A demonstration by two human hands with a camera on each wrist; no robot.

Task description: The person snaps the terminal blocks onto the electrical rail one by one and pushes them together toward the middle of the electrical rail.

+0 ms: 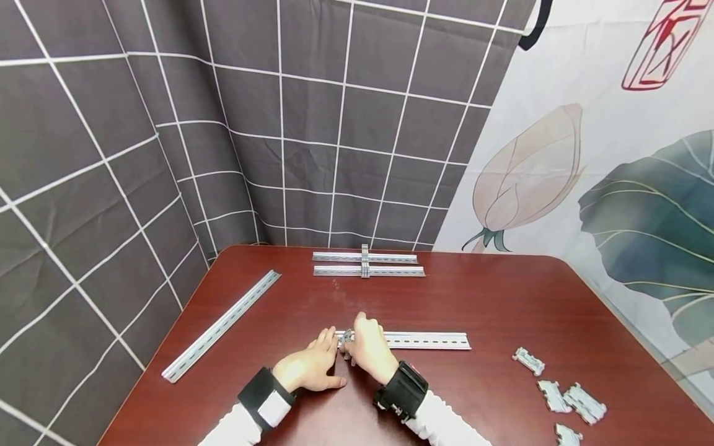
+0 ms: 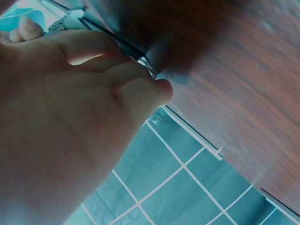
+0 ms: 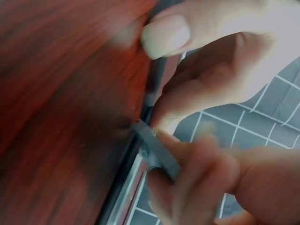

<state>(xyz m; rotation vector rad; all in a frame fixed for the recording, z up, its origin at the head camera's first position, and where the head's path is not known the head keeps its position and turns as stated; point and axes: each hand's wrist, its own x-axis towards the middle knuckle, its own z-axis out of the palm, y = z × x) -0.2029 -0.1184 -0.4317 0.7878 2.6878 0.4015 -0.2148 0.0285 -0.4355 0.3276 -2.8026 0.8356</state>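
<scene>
A slotted metal DIN rail (image 1: pixel 429 341) lies across the table before both hands. My left hand (image 1: pixel 312 365) rests over its left end with the fingers stretched and the thumb spread on the tabletop. In the left wrist view the left fingers (image 2: pixel 136 89) lie against the rail edge. My right hand (image 1: pixel 370 350) pinches a small grey rail clip (image 1: pixel 347 337) on the rail, just beside the left fingertips. The right wrist view shows this clip (image 3: pixel 157 147) as a narrow grey piece standing across the rail, partly hidden by blurred fingers.
Another slotted rail (image 1: pixel 223 325) lies slanted on the left. Two short rails (image 1: pixel 334 271) lie parallel at the back, bridged by a grey crosspiece (image 1: pixel 365 261). Several loose grey clips (image 1: pixel 552 396) are scattered on the right. A grey checked curtain (image 1: pixel 312 155) hangs behind the table.
</scene>
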